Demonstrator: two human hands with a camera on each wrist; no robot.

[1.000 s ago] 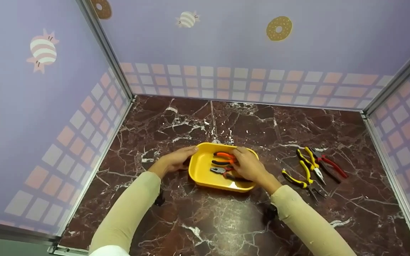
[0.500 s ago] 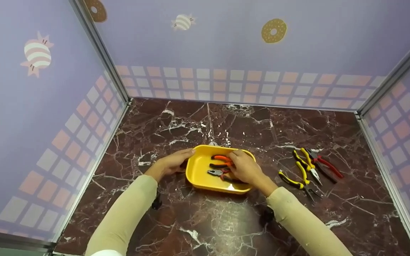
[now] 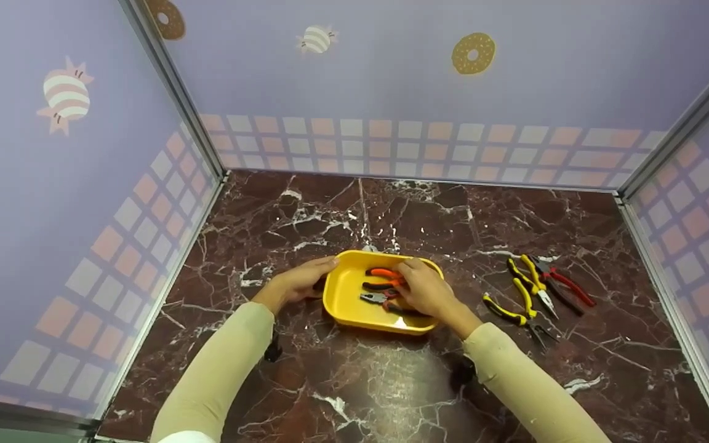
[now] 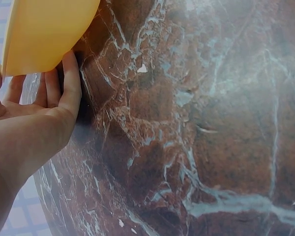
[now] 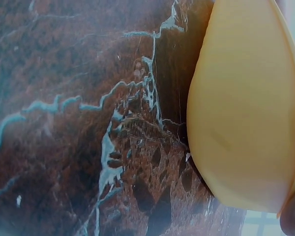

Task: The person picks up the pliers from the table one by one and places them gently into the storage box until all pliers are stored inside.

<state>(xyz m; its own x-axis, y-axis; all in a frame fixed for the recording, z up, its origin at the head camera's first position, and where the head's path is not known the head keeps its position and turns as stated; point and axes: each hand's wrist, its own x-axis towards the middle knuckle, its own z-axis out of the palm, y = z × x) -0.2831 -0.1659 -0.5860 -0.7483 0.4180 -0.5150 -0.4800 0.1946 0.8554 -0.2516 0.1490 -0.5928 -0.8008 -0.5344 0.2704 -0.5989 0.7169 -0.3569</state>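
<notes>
A yellow plastic bin [image 3: 345,289] sits on the marble-patterned surface. At its left end my left hand [image 3: 299,280] grips it, thumb at the rim and fingers reaching under the wall, as the left wrist view shows. Inside lie pliers with orange-and-black handles [image 3: 382,285] and, nearer me, combination pliers [image 3: 374,297] with red-and-black handles. My right hand [image 3: 427,289] reaches into the bin with curled fingers at the orange-handled pliers, whose head it hides. The right wrist view shows mostly the bin's outer wall [image 5: 246,108].
To the right lie yellow-and-black long-nose pliers [image 3: 538,284], another yellow-and-black pair of pliers [image 3: 524,317] and red-and-black pliers [image 3: 567,286], close together. Purple patterned panels [image 3: 379,74] enclose the surface at the back and both sides.
The head view has shifted slightly. Both hands, the bin and the pliers keep nearly the same places relative to one another.
</notes>
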